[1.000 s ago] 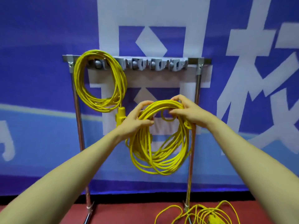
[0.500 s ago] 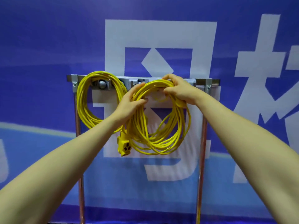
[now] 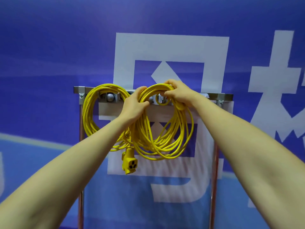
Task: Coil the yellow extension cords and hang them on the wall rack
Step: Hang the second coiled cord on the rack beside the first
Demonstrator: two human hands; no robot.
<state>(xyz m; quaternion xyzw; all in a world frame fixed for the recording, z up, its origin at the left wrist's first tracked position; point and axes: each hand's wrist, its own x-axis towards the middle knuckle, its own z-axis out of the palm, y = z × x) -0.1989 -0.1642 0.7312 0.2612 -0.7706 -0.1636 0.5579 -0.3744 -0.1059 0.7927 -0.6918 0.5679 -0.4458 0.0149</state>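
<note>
One cam on my head, facing fwd at the rack [image 3: 219, 96], close up; far wall [image 3: 49, 47] fills the bg.

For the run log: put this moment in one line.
phase: hanging | left hand: grips second coil | right hand: grips its top at rack | first coil: hung left

Yellow cords [image 3: 166, 139], silver rack [image 3: 219, 96], blue-white banner [image 3: 49, 47].
</note>
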